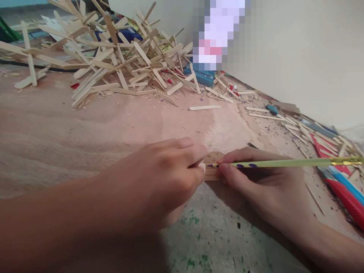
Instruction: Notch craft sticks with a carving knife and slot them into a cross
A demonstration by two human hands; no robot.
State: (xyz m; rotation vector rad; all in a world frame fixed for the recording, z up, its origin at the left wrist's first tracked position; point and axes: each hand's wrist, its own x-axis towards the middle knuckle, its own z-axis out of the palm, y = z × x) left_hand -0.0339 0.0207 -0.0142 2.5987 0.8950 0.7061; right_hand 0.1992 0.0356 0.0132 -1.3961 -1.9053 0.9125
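Observation:
A pale green pencil with dark purple spots lies almost level in my right hand, pinched between thumb and fingers. Its sharpened tip points left, close to my left fingertips. Under the tip, light wooden craft sticks show in the small gap between the two hands. My left hand is closed over the left part of these sticks, fingers curled and pressed down. A small white bit at its fingertips is too hidden to name. My right fingertips touch the right end of the sticks.
A tangled heap of craft sticks covers the back left. Behind my hands lies a single stick. At right are a red-handled tool, more loose sticks and scraps. A green-flecked grey board lies in front, and a pale wall rises behind.

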